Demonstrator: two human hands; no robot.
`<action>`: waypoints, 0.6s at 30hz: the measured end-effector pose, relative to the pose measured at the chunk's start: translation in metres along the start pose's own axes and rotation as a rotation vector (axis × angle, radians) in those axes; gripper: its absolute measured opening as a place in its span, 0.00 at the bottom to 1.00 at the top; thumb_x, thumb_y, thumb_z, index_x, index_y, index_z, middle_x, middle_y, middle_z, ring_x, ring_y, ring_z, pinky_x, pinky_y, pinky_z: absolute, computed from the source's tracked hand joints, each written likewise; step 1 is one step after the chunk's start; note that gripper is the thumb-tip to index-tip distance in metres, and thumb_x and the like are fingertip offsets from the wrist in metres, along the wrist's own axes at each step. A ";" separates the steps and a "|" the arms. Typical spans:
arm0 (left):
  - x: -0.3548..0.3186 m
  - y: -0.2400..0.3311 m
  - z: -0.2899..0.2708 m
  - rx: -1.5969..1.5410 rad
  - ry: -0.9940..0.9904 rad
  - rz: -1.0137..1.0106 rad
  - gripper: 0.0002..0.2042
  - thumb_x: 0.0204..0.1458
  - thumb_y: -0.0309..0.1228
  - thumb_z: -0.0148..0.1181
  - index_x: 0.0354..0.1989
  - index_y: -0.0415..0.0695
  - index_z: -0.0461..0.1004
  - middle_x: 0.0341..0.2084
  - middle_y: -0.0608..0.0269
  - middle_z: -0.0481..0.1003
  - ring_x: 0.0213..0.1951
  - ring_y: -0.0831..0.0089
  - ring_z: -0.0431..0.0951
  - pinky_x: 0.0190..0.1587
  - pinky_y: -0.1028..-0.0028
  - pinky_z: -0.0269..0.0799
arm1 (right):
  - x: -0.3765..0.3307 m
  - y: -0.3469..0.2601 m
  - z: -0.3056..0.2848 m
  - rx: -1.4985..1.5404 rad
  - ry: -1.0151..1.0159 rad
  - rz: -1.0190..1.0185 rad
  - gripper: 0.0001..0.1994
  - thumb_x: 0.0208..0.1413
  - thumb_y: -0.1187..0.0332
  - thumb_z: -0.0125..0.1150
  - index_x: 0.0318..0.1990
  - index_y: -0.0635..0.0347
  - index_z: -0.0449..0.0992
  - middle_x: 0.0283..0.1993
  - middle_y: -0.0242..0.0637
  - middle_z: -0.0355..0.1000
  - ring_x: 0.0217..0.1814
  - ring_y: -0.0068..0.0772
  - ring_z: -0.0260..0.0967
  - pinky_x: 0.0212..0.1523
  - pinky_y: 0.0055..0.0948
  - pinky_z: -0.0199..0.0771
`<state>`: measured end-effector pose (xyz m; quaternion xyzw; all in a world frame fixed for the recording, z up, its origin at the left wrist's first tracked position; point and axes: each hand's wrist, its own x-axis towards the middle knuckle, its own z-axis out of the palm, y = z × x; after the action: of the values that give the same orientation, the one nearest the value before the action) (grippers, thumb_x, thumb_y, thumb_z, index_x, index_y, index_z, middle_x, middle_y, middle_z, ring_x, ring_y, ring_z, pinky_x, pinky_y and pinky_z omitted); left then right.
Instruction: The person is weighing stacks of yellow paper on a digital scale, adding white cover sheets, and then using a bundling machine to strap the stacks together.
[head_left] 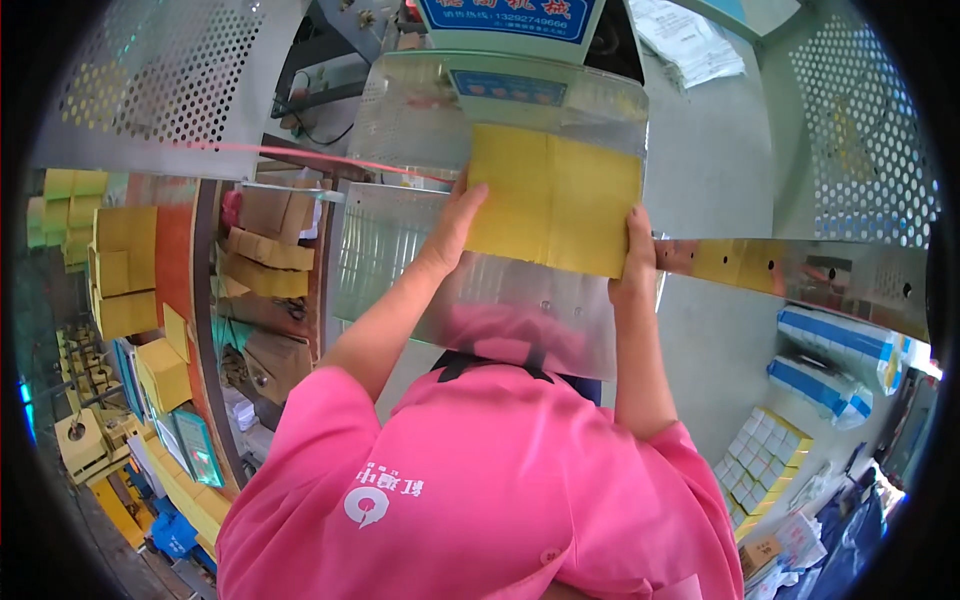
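Observation:
A flat yellow block of paper sheets (pixel 555 200), with a faint crease or seam down its middle, lies over a shiny metal plate (pixel 480 300) in front of me. My left hand (pixel 458 228) grips its left edge, the thumb on top and the other fingers largely hidden. On the opposite side, my right hand (pixel 635 262) holds the right edge, its fingertips along the rim. Both arms reach forward. The underside of the paper cannot be seen.
A machine with a blue sign panel (pixel 510 18) stands beyond the plate. Perforated metal guards (pixel 165 70) flank it, and a slotted metal bar (pixel 800 270) runs right. Yellow paper stacks (pixel 125 270) sit on the left bench. Blue-and-white wrapped packs (pixel 835 345) lie on the right.

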<state>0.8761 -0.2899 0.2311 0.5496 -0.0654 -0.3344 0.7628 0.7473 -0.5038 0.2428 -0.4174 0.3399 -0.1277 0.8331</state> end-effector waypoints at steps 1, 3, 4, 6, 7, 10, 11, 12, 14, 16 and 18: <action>0.000 -0.001 0.001 -0.007 0.019 0.014 0.33 0.59 0.44 0.54 0.69 0.43 0.51 0.61 0.61 0.62 0.62 0.71 0.61 0.64 0.71 0.54 | -0.002 -0.003 0.002 -0.024 -0.020 0.005 0.25 0.64 0.55 0.46 0.66 0.56 0.60 0.63 0.31 0.63 0.64 0.28 0.59 0.61 0.28 0.59; 0.000 -0.004 0.002 -0.012 0.029 0.022 0.33 0.58 0.45 0.54 0.69 0.43 0.52 0.60 0.61 0.63 0.62 0.71 0.61 0.63 0.71 0.55 | -0.002 -0.003 0.002 -0.043 -0.031 0.007 0.27 0.65 0.56 0.45 0.68 0.58 0.57 0.65 0.34 0.60 0.67 0.31 0.56 0.64 0.30 0.57; 0.000 -0.006 0.002 0.032 0.036 0.049 0.33 0.58 0.46 0.55 0.68 0.43 0.53 0.60 0.61 0.63 0.61 0.71 0.62 0.63 0.71 0.55 | -0.002 -0.001 -0.001 -0.038 -0.091 -0.058 0.27 0.64 0.56 0.45 0.68 0.58 0.56 0.65 0.34 0.60 0.68 0.30 0.55 0.64 0.29 0.56; 0.001 -0.008 -0.001 0.076 0.032 0.068 0.34 0.58 0.47 0.55 0.67 0.42 0.54 0.59 0.60 0.63 0.60 0.72 0.62 0.62 0.72 0.56 | -0.004 0.001 -0.004 -0.032 -0.138 -0.127 0.28 0.64 0.57 0.45 0.68 0.58 0.56 0.66 0.34 0.60 0.68 0.30 0.55 0.65 0.29 0.55; 0.002 -0.007 -0.002 0.054 0.023 0.049 0.34 0.57 0.48 0.56 0.66 0.41 0.55 0.58 0.60 0.64 0.60 0.72 0.62 0.62 0.72 0.56 | -0.006 0.000 -0.004 -0.002 -0.172 -0.130 0.27 0.64 0.55 0.47 0.67 0.58 0.59 0.65 0.33 0.61 0.68 0.30 0.55 0.66 0.29 0.53; -0.001 -0.002 0.008 0.067 0.018 0.013 0.35 0.57 0.50 0.56 0.65 0.39 0.56 0.57 0.60 0.65 0.59 0.71 0.63 0.61 0.72 0.56 | -0.006 0.003 -0.010 0.015 -0.156 -0.125 0.27 0.64 0.53 0.49 0.66 0.58 0.62 0.64 0.33 0.63 0.67 0.29 0.55 0.66 0.30 0.51; -0.002 0.001 0.013 0.101 0.032 0.008 0.35 0.56 0.51 0.56 0.65 0.38 0.56 0.56 0.60 0.65 0.59 0.71 0.63 0.61 0.72 0.56 | -0.006 0.005 -0.011 0.001 -0.120 -0.115 0.27 0.64 0.53 0.49 0.65 0.58 0.62 0.63 0.32 0.63 0.67 0.29 0.55 0.66 0.29 0.52; -0.001 -0.003 0.012 0.103 0.021 -0.002 0.35 0.56 0.51 0.56 0.65 0.38 0.56 0.56 0.60 0.65 0.59 0.71 0.63 0.61 0.72 0.56 | -0.006 0.005 -0.011 0.004 -0.105 -0.116 0.27 0.64 0.53 0.49 0.65 0.58 0.62 0.63 0.32 0.63 0.67 0.29 0.55 0.66 0.29 0.52; 0.004 -0.005 0.010 0.070 -0.004 0.044 0.36 0.56 0.53 0.56 0.64 0.38 0.56 0.55 0.59 0.65 0.58 0.72 0.63 0.61 0.71 0.55 | -0.006 0.000 -0.009 -0.025 -0.107 -0.082 0.26 0.64 0.53 0.49 0.64 0.57 0.63 0.62 0.31 0.64 0.65 0.27 0.56 0.65 0.29 0.52; 0.006 -0.006 0.009 0.082 -0.025 0.009 0.37 0.56 0.54 0.56 0.64 0.39 0.56 0.56 0.59 0.65 0.58 0.72 0.63 0.61 0.71 0.55 | -0.007 0.000 -0.008 -0.006 -0.140 -0.079 0.26 0.64 0.52 0.49 0.63 0.57 0.64 0.61 0.30 0.65 0.65 0.26 0.57 0.64 0.28 0.52; 0.008 -0.009 0.012 0.092 -0.039 -0.022 0.37 0.55 0.55 0.56 0.64 0.39 0.55 0.56 0.59 0.65 0.58 0.72 0.63 0.61 0.71 0.55 | -0.006 0.000 -0.011 0.009 -0.179 -0.073 0.25 0.64 0.52 0.49 0.63 0.57 0.65 0.60 0.30 0.65 0.64 0.25 0.57 0.64 0.28 0.53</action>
<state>0.8729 -0.3053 0.2259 0.5780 -0.0892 -0.3501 0.7317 0.7355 -0.5069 0.2408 -0.4354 0.2479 -0.1217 0.8568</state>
